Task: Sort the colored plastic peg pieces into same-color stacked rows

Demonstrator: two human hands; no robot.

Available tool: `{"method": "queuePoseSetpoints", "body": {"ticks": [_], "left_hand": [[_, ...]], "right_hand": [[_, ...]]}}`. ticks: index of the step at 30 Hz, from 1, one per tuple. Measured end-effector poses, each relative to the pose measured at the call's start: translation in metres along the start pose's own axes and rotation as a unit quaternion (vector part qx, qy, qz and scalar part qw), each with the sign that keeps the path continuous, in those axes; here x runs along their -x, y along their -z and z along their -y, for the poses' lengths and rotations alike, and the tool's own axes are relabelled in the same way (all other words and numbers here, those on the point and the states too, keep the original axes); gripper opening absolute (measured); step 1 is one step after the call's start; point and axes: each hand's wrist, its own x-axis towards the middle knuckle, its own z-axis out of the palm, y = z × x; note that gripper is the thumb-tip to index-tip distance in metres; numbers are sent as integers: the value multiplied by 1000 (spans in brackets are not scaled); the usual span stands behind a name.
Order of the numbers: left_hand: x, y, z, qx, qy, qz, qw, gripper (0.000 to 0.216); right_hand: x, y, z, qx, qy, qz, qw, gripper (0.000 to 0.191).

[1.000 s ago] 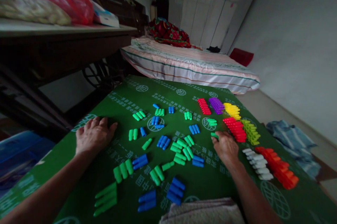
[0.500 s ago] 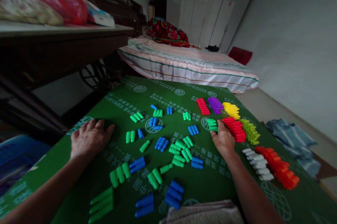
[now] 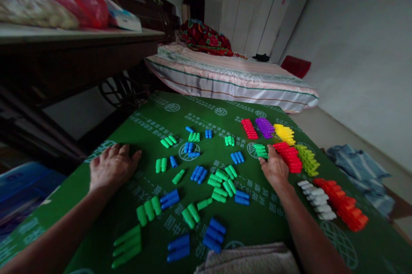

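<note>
My left hand [image 3: 112, 165] lies palm down on the green printed board [image 3: 199, 113] at the left, fingers stretched out, holding nothing. On the right side of the board is my right hand [image 3: 273, 164], its thumb and index finger apart. A joined row of green bullet-shaped plastic pieces [image 3: 260, 150] lies right at those fingertips; whether they touch it is hard to tell. Just beyond the knuckles sits a red row of pieces [image 3: 288, 156]. Between the hands are scattered green pieces [image 3: 214, 179] and blue pieces [image 3: 198, 174], many joined in twos and threes.
Along the board's right side stand red [image 3: 249, 129], purple [image 3: 265, 128], yellow [image 3: 284, 134], lime [image 3: 307, 160], white [image 3: 317, 199] and orange [image 3: 341, 204] rows. Grey cloth [image 3: 249, 260] lies at the near edge. A bed [image 3: 231, 74] is beyond; a dark table [image 3: 80, 53] stands left.
The view has shifted slightly. The green row at my right fingertips shows a little more clearly of the thumb. Both hands stay nearly in place.
</note>
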Motion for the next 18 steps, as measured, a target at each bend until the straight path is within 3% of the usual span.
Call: {"method": "queuePoseSetpoints", "body": {"ticks": [5,10,14,18], "left_hand": [[2,2,-2,10,-6,-5,1000,62],[6,-3,-3,-11,5,-13,1000,60],[9,-9,-2,-12,7,-29,999,58],[11,-10,-2,-15,8,-32,999,58]], "right_hand": [[1,1,-2,7,0,3,1000,55],[19,5,6,12,42,-44,998,49],[44,13,42,-32,214,-55,975,30],[71,26,101,-88,414,16,906,23]]}}
